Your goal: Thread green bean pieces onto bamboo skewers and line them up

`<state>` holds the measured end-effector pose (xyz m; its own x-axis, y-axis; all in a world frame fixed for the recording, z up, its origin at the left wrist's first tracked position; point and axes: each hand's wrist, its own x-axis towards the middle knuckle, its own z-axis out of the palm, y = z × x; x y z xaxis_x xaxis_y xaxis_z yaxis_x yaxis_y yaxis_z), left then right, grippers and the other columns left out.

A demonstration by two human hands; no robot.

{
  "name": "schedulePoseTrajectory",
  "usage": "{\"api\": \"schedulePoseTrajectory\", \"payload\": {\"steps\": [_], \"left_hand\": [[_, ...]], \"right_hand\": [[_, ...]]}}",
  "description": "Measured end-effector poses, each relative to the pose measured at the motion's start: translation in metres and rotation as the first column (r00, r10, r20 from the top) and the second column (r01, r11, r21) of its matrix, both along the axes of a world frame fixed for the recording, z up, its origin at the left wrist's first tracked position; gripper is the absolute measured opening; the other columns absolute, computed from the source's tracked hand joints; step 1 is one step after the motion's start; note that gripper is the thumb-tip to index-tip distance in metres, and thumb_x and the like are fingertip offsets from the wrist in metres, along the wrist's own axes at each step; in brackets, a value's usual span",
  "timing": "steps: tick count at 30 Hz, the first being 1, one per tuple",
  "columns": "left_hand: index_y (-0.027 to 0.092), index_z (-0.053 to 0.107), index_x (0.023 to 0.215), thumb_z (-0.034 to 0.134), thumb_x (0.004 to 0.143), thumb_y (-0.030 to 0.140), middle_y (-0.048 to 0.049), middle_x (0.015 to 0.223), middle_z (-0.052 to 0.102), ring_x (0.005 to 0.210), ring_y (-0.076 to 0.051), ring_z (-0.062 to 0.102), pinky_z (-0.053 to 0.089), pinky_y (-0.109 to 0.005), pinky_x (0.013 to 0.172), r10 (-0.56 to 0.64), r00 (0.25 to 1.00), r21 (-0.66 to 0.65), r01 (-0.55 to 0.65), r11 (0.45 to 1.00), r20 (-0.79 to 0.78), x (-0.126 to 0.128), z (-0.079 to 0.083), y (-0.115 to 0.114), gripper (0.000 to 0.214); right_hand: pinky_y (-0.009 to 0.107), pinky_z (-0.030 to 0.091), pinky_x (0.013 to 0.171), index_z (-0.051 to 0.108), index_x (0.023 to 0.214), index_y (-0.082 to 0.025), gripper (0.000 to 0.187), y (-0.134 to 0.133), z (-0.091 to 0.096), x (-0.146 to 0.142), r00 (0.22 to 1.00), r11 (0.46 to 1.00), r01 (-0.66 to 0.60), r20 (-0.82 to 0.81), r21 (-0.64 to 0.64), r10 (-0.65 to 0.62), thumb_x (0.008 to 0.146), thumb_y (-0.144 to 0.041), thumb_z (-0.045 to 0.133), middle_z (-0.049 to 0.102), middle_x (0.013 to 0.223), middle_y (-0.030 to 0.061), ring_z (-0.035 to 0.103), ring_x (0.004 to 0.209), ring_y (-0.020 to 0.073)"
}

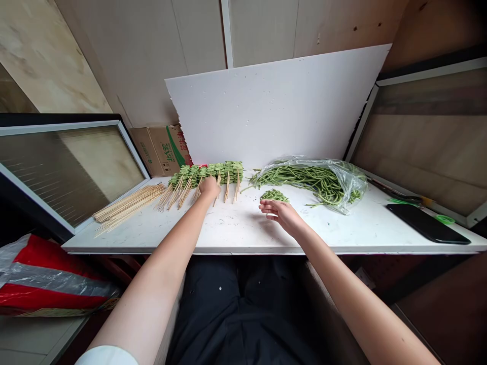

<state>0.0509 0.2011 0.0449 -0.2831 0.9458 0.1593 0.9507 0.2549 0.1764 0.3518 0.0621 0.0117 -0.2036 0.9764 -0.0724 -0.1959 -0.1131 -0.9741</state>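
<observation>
My left hand (210, 187) is closed at the row of skewered green beans (207, 172) towards the back of the white table, on the bamboo stick of one skewer. Its fingertips are hidden behind the back of the hand. The bean pieces lie stacked at the back, and their sticks point towards me. Over the table to the right, my right hand (279, 213) is open with its fingers stretched out and nothing in them. Just beyond it lies a small heap of cut green beans (274, 194).
Loose bamboo skewers (129, 205) lie at the left. A clear plastic bag (348, 185) of long green beans (300, 176) sits back right. A black phone (428, 223) rests near the right edge. Behind stand a white board (274, 109) and a cardboard box (160, 150).
</observation>
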Motion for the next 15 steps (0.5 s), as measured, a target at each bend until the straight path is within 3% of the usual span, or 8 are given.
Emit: {"api": "schedulePoseTrajectory", "payload": {"steps": [3, 5, 8, 11, 15], "left_hand": [[0.014, 0.074, 0.105, 0.075, 0.090, 0.045, -0.0238, 0.112, 0.076, 0.107, -0.036, 0.073, 0.055, -0.037, 0.086, -0.018, 1.000, 0.029, 0.018, 0.999, 0.001, 0.002, -0.002, -0.002, 0.034], [0.014, 0.075, 0.104, 0.062, 0.098, 0.055, -0.0233, 0.109, 0.077, 0.106, -0.036, 0.074, 0.055, -0.037, 0.087, -0.016, 1.000, 0.063, 0.016, 0.998, 0.001, -0.004, -0.002, -0.004, 0.043], [0.015, 0.075, 0.109, 0.045, 0.106, 0.052, -0.0230, 0.108, 0.077, 0.106, -0.035, 0.074, 0.055, -0.039, 0.087, 0.030, 1.000, 0.125, -0.029, 0.992, -0.006, -0.027, 0.000, -0.010, 0.048], [0.014, 0.075, 0.109, 0.060, 0.100, 0.045, -0.0235, 0.112, 0.077, 0.108, -0.037, 0.073, 0.054, -0.040, 0.086, 0.089, 0.996, 0.136, -0.086, 0.987, -0.016, -0.056, 0.001, -0.017, 0.035], [0.015, 0.076, 0.104, 0.077, 0.089, 0.046, -0.0228, 0.106, 0.078, 0.106, -0.038, 0.074, 0.055, -0.039, 0.084, 0.137, 0.991, 0.110, -0.135, 0.985, -0.009, -0.080, 0.000, -0.026, 0.034]], "right_hand": [[0.028, 0.054, 0.079, 0.081, 0.106, -0.021, 0.025, 0.001, -0.001, 0.001, 1.000, 1.000, -0.002, 0.008, -0.004, 0.002, 0.095, -0.038, 0.066, 0.081, 0.115, 0.0105, 0.073, 0.104, 0.0219], [0.028, 0.055, 0.079, 0.081, 0.108, -0.021, 0.027, 0.003, -0.002, 0.002, 1.000, 1.000, -0.002, 0.016, 0.000, 0.002, 0.095, -0.039, 0.066, 0.081, 0.117, 0.0107, 0.073, 0.105, 0.0222], [0.027, 0.055, 0.078, 0.081, 0.109, -0.021, 0.027, 0.004, -0.004, 0.003, 1.000, 1.000, 0.004, 0.026, 0.000, -0.004, 0.095, -0.039, 0.066, 0.080, 0.120, 0.0108, 0.073, 0.106, 0.0221], [0.028, 0.055, 0.079, 0.080, 0.109, -0.021, 0.028, 0.006, -0.006, 0.003, 1.000, 1.000, 0.004, 0.026, 0.002, -0.004, 0.096, -0.040, 0.064, 0.081, 0.119, 0.0111, 0.073, 0.106, 0.0223], [0.028, 0.056, 0.078, 0.081, 0.109, -0.022, 0.029, 0.005, -0.007, 0.001, 0.999, 1.000, 0.001, 0.046, -0.008, -0.001, 0.096, -0.041, 0.064, 0.080, 0.120, 0.0114, 0.073, 0.109, 0.0238]]}}
